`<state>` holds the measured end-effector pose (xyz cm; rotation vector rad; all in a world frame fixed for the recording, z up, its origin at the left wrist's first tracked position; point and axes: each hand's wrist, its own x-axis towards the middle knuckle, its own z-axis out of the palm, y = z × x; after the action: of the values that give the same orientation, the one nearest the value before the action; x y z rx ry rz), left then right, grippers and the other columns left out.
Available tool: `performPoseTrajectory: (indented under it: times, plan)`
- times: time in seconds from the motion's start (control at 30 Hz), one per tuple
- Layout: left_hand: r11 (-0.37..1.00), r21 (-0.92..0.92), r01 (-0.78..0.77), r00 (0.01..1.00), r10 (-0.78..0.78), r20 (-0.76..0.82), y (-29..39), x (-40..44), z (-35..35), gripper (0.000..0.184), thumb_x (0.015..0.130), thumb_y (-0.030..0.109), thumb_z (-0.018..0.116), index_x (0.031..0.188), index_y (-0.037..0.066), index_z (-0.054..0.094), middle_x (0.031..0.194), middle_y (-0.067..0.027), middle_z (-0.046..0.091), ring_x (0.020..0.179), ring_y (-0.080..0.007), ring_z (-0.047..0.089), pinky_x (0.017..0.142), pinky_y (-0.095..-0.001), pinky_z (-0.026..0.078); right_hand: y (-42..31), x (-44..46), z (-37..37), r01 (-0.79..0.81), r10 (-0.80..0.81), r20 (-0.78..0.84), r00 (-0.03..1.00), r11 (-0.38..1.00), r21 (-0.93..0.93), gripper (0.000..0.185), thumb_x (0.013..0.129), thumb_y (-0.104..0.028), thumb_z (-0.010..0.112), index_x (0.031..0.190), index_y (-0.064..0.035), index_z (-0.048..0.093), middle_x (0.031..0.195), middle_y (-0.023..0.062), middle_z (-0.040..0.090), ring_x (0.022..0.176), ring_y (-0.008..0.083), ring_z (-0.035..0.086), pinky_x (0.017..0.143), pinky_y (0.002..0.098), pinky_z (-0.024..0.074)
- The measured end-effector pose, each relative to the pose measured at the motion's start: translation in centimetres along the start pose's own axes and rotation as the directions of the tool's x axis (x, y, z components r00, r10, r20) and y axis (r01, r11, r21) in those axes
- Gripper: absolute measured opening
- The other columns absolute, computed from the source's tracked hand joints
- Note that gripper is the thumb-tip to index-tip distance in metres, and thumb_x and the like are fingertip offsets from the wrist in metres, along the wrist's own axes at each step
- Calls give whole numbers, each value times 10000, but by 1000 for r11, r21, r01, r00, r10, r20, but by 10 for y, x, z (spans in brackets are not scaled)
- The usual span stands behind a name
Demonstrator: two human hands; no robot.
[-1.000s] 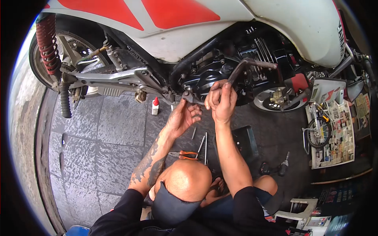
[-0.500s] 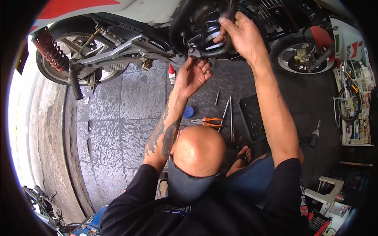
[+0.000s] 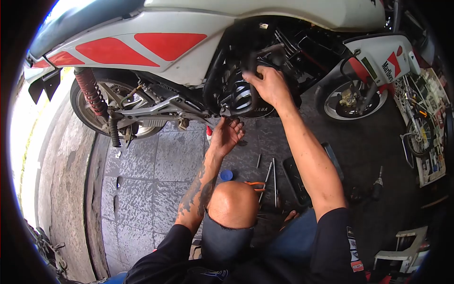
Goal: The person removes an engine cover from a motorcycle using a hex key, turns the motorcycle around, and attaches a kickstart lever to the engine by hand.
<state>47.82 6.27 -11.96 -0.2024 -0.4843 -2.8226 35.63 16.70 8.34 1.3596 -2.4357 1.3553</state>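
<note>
Kick lever (image 3: 240,112) across the near face of the engine (image 3: 241,92). Left to right: rear wheel (image 3: 112,92), left of the engine; red-capped bottle (image 3: 209,130), near the engine's lower left; left hand (image 3: 227,136) at the lever's lower end, palm up, with fingers loosely curled, pinch not discernible; blue lid (image 3: 226,175), on the floor (image 3: 179,156) before the engine; right hand (image 3: 268,87), wrapped around the lever's upright part, close before the engine; tray (image 3: 289,174), before and right of the engine; front wheel (image 3: 326,102), right of the engine.

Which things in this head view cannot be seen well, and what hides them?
In the head view:
Right hand: grip unclear, blurred against the dark engine.
Orange-handled tool: other end hidden behind the knee.
Tray: partly covered by the right forearm.
Red-capped bottle: partly covered by the left hand.
</note>
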Motion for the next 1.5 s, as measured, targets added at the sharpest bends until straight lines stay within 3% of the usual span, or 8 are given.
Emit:
performPoseTrajectory:
  times: [0.27, 0.4, 0.43, 0.5, 0.93, 1.37, 1.43, 1.5]
  plan:
    - [994, -96, -49, 999, 48, -9, -4, 2, 1, 283, 954, 359, 537, 988, 85, 598, 956, -53, 641, 954, -221, 584, 815, -371, 485, 4, 9, 0, -78, 79, 98, 992, 997, -14, 405, 853, -385, 675, 909, 16, 673, 652, 90, 635, 532, 131, 609, 500, 280, 509]
    - [996, -63, -61, 998, 63, 17, -5, 4, -3, 322, 980, 386, 479, 1003, 86, 594, 934, -39, 614, 938, -213, 585, 805, -369, 482, 11, 9, 4, -69, 59, 108, 992, 994, 84, 404, 878, -366, 659, 913, 36, 668, 681, 62, 637, 529, 117, 601, 485, 256, 492]
    - [994, -83, -65, 998, 64, -13, -5, 1, -2, 322, 980, 386, 479, 1003, 86, 594, 934, -39, 614, 938, -213, 585, 805, -369, 482, 10, 8, 4, -59, 52, 84, 995, 995, 79, 415, 876, -358, 648, 908, 56, 656, 657, 137, 659, 514, 205, 656, 534, 302, 512]
    - [987, 156, 34, 992, -15, -122, 1, -1, 1, 388, 997, 426, 417, 1027, 79, 587, 943, -38, 608, 928, -207, 587, 802, -369, 479, 13, 5, 5, -77, 72, 95, 993, 996, 52, 411, 875, -372, 642, 913, 37, 659, 626, 121, 641, 523, 194, 658, 543, 298, 504]
    - [943, -331, -29, 995, 60, 85, -15, 4, -4, 365, 1000, 409, 431, 1067, 91, 599, 1030, -61, 636, 985, -204, 592, 824, -371, 461, 11, -7, -2, -151, 149, 36, 988, 987, 49, 360, 855, -291, 706, 817, 61, 640, 656, 82, 625, 519, 120, 609, 497, 244, 517]
    - [945, -322, -56, 996, 75, 46, -16, 2, 1, 379, 983, 442, 459, 1071, 98, 592, 1051, -50, 617, 1002, -199, 580, 780, -355, 483, 1, -4, 1, -196, 188, 66, 980, 969, 152, 281, 867, -263, 712, 825, -2, 619, 675, 28, 585, 528, 58, 548, 471, 189, 501]
    - [953, -300, -34, 980, 91, 176, -17, 8, -10, 358, 1001, 402, 431, 1145, 108, 576, 1114, -74, 619, 1038, -214, 586, 809, -363, 486, 3, 5, -1, -188, 176, 94, 980, 974, 130, 281, 857, -274, 724, 831, -16, 618, 684, 26, 590, 523, 65, 555, 471, 180, 488]
    - [992, -84, -96, 993, 101, 57, -18, 6, -12, 395, 1011, 400, 399, 1133, 70, 578, 1026, -54, 626, 977, -178, 591, 789, -336, 482, 3, 10, -3, -188, 175, 138, 975, 978, 92, 290, 856, -280, 722, 830, -11, 618, 697, 27, 591, 535, 65, 551, 486, 186, 492]
